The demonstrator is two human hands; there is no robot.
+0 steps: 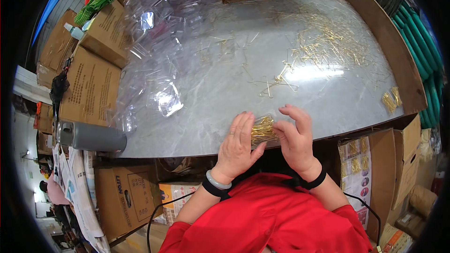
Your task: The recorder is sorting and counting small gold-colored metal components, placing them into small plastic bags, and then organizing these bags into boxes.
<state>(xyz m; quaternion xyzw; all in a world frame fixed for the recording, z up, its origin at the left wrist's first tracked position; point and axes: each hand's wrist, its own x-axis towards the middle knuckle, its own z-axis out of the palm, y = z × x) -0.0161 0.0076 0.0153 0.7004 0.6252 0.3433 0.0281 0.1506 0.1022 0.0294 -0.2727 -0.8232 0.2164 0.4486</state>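
A small bundle of gold-coloured bent wire pins (264, 130) lies near the table's front edge, between my two hands. Clear plastic shows at its upper edge. My left hand (234, 146) rests flat along the bundle's left side, fingers stretched and thumb apart below it. At the right side, my right hand (298, 141) has its fingers bent and spread, with the nearest fingertip touching or just beside the pins. Neither hand visibly grips anything. Beyond them, a few loose gold wire pins (276, 82) are scattered on the grey tabletop (206, 129).
A large spread of gold wire pins (335, 42) covers the far right. Clear plastic boxes (166, 100) pile up on the left, near a grey bottle (96, 137). Two filled packs (392, 100) lie by the right-hand rim (412, 79). Cardboard boxes (91, 89) stand at the left.
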